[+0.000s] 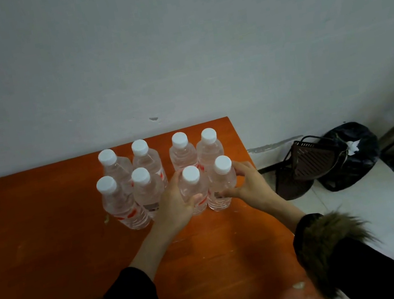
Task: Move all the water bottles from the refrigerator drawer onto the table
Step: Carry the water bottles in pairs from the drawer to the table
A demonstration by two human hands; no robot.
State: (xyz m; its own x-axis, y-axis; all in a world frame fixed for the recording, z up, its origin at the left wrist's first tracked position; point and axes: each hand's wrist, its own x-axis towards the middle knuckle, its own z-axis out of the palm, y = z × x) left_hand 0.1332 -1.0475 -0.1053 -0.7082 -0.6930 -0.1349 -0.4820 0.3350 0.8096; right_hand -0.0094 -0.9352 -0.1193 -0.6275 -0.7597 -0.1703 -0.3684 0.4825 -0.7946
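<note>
Orange tabletop (51, 252) spreads bare toward you, its right edge just beside your right hand (251, 184). Your left hand (176, 205) curls around one front bottle (193, 189), your right around its neighbour (222, 184); six other bottles (128, 184) stand upright near the wall (174, 48), red labels unreadable.

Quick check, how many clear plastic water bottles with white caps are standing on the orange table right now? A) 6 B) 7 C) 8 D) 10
C: eight clear plastic water bottles with white caps stand on the orange wooden table in two rows of four, from the back left one to the front right one; the left hand and right hand each hold one of the two nearest on the right.
</note>
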